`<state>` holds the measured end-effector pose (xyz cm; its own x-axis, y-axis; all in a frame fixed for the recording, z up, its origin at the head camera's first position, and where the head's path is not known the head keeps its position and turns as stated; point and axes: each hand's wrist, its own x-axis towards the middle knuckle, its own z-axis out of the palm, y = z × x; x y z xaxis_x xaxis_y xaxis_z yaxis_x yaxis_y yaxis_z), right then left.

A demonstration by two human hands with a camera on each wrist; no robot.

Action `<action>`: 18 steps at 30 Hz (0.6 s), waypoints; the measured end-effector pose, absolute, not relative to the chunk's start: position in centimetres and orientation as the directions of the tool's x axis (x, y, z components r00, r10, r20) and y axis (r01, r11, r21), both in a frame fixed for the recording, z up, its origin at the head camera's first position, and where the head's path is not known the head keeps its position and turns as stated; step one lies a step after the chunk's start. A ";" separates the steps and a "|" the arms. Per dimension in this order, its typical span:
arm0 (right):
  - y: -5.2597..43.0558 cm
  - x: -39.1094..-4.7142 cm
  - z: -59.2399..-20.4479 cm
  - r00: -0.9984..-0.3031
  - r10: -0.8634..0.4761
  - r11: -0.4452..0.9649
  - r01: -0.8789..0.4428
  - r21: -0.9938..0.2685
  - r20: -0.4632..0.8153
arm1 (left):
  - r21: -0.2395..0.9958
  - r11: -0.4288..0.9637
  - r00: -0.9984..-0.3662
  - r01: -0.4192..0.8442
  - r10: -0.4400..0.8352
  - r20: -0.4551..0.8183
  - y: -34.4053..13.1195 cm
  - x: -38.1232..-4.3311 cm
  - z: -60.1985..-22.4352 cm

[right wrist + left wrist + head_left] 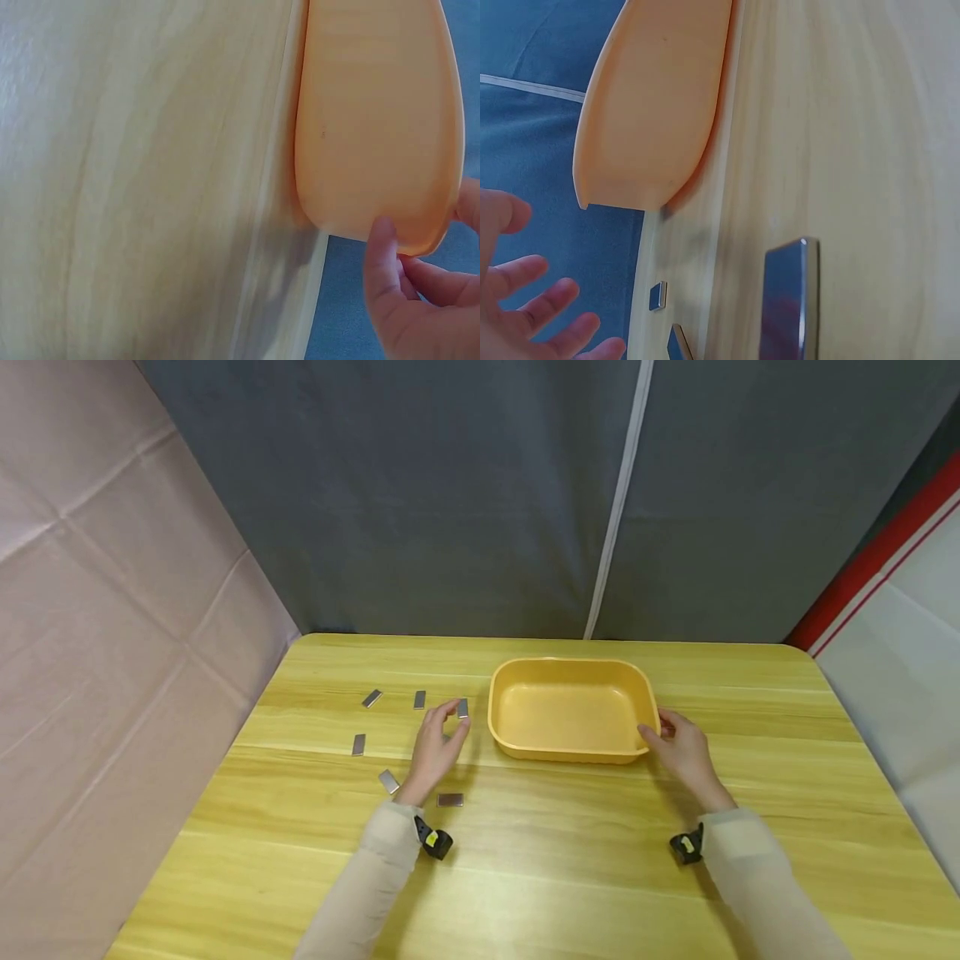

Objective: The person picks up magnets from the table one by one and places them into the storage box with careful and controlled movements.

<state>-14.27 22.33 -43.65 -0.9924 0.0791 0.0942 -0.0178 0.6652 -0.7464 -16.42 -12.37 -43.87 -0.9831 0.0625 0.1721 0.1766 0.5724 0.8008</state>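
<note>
My left hand (435, 750) is over the table with thumb and fingers apart, and the left wrist view shows the fingers (546, 304) spread with nothing between them. A small flat silver rectangular block (462, 707) is right by its fingertips in the head view. My right hand (681, 756) grips the right end of a yellow plastic tray (573, 753), thumb over the rim and fingers outside. From the right wrist the tray (375, 112) looks orange, its inside bare. Near the left wrist lies another shiny block (450, 800), large in the left wrist view.
Several more silver blocks lie scattered left of the tray, among them one block (372, 698) at the back and one block (388, 781) beside the left wrist. The wooden table (570, 852) ends at a dark grey curtain (450, 510) behind.
</note>
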 end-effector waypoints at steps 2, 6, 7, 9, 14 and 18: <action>22.3 -14.2 -43.7 -0.993 0.082 0.665 -0.006 -0.746 0.081 | 0.798 0.578 -0.984 0.173 0.061 0.168 -12.5 -16.2 -43.9; 22.3 -14.2 -43.7 -0.994 0.087 0.666 0.004 -0.746 0.072 | 0.795 0.585 -0.986 0.162 0.058 0.158 -12.9 -16.0 -43.9; 22.3 -14.2 -43.8 -0.993 0.091 0.666 0.005 -0.746 0.075 | 0.794 0.586 -0.986 0.159 0.060 0.153 -12.9 -16.0 -43.9; 22.3 -14.1 -43.8 -0.992 0.099 0.667 0.006 -0.745 0.080 | 0.793 0.590 -0.988 0.151 0.059 0.144 -13.1 -16.0 -44.0; 22.2 -14.1 -44.0 -0.992 0.118 0.630 0.040 -0.775 0.044 | 0.800 0.585 -0.990 0.134 0.049 0.130 -13.5 -15.8 -44.2; 22.1 -14.1 -44.2 -0.990 0.140 0.579 0.098 -0.809 -0.020 | 0.801 0.586 -0.992 0.122 0.041 0.121 -13.7 -15.5 -44.3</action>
